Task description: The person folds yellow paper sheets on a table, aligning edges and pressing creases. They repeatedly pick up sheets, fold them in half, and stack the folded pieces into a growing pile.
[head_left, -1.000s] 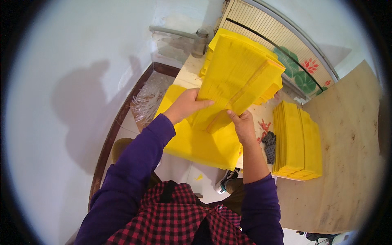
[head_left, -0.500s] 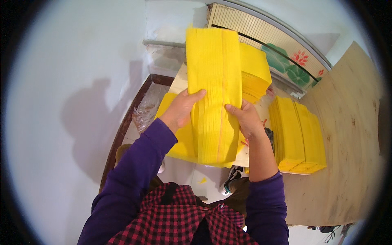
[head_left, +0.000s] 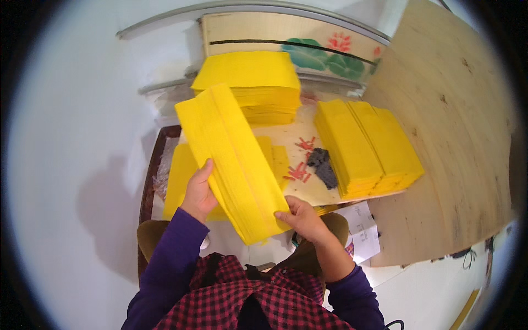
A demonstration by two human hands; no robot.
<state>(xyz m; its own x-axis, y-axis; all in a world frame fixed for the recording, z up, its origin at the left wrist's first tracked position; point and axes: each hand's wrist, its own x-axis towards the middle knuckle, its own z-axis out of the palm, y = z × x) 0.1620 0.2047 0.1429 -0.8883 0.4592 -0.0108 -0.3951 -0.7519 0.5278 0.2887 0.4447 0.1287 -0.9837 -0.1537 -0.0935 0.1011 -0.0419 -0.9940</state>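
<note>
Lane over the surface [head_left: 289, 133] between rear yellow stack [head_left: 247, 82] and right yellow stacks [head_left: 357, 148]; low clutter in it: red strips [head_left: 298, 173], grey cloth [head_left: 323, 168]; wooden board [head_left: 448, 132] blocks beyond the right stacks; painted panel [head_left: 247, 33] behind the rear one; held yellow bundle [head_left: 231, 165] slants over left front; open air between bundle and checked shirt [head_left: 220, 291]; wall [head_left: 71, 137] limits left.

- Centre: left hand [head_left: 199, 193] and right hand [head_left: 302, 218] gripping a tilted yellow bundle [head_left: 236, 165]
- Upper centre: yellow stack [head_left: 247, 69] on the counter [head_left: 285, 133]
- Right of centre: paired yellow piles [head_left: 352, 148], dark cloth [head_left: 323, 168] beside them
- Top: painted panel [head_left: 247, 25]
</note>
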